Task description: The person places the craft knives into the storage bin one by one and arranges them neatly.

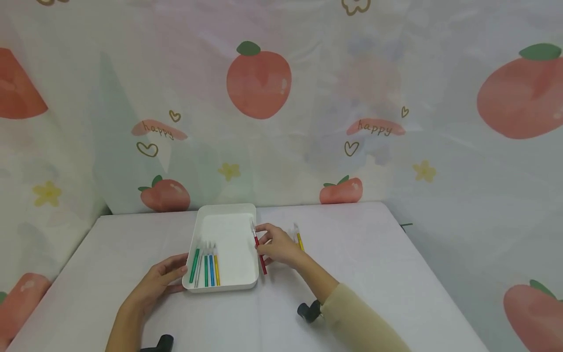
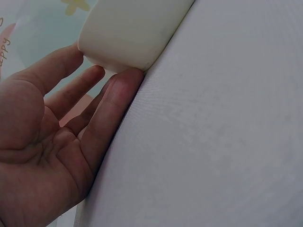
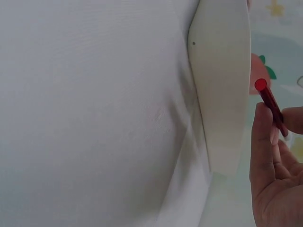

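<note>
A white tray (image 1: 237, 254) lies on the table, with several slim pen-shaped tools (image 1: 210, 269) in green, silver, blue and yellow side by side in its near left part. The left hand (image 1: 160, 277) rests against the tray's left side, its fingertips touching the outer wall (image 2: 128, 38). Between thumb and fingers, the right hand (image 1: 278, 246) pinches a red pen-shaped tool (image 3: 269, 101) with a pale, pointed upper end. That tool is tilted beside the tray's right rim. Its exact kind cannot be told.
Behind the right hand lies a yellow pen-shaped tool (image 1: 299, 239), partly hidden, with pale tips near it. A white cloth covers the table (image 1: 352, 254). A printed fruit backdrop (image 1: 286, 146) stands at the table's far edge.
</note>
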Demonstrator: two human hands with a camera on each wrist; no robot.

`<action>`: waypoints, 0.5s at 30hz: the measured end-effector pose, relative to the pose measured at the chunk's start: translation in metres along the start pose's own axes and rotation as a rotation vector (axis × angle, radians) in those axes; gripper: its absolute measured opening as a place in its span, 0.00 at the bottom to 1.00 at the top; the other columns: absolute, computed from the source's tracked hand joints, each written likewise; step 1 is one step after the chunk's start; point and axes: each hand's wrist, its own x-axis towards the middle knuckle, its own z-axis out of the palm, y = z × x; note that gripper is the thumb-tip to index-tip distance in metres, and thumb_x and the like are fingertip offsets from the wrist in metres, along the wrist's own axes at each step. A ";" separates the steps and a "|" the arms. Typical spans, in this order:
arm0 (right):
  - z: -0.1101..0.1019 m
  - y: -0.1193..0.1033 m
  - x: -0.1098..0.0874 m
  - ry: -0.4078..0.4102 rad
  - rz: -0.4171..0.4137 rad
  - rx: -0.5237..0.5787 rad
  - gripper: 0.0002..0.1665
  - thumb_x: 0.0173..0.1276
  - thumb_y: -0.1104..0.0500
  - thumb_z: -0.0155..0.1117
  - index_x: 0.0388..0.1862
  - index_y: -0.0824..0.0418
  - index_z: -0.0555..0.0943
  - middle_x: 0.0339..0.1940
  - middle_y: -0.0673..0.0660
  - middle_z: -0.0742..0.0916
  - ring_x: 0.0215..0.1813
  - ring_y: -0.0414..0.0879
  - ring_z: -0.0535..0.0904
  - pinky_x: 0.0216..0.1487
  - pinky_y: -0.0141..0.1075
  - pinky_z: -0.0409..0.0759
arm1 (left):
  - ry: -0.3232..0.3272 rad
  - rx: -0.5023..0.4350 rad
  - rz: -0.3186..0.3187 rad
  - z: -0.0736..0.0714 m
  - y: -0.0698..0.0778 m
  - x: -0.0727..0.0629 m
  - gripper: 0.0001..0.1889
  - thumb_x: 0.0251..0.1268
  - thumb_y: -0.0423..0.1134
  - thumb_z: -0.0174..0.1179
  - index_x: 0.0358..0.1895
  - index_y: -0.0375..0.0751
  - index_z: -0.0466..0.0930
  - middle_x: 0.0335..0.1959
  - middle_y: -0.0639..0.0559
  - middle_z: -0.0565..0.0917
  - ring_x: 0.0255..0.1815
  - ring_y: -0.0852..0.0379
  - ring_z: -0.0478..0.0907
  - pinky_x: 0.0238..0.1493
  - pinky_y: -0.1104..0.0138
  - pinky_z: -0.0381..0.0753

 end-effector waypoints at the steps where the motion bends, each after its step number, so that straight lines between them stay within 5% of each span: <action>1: 0.002 -0.001 0.001 -0.005 0.001 0.003 0.34 0.61 0.67 0.63 0.69 0.57 0.71 0.39 0.57 0.82 0.34 0.47 0.82 0.32 0.46 0.88 | -0.003 0.006 0.003 0.000 0.000 0.000 0.35 0.69 0.49 0.63 0.74 0.41 0.63 0.70 0.37 0.69 0.57 0.48 0.81 0.50 0.58 0.86; 15: 0.026 -0.013 0.009 -0.040 -0.005 0.052 0.34 0.61 0.69 0.65 0.67 0.58 0.72 0.38 0.58 0.82 0.33 0.48 0.82 0.31 0.45 0.88 | -0.017 0.018 0.017 0.000 0.003 -0.003 0.36 0.70 0.49 0.62 0.75 0.39 0.61 0.71 0.35 0.67 0.58 0.48 0.80 0.50 0.59 0.86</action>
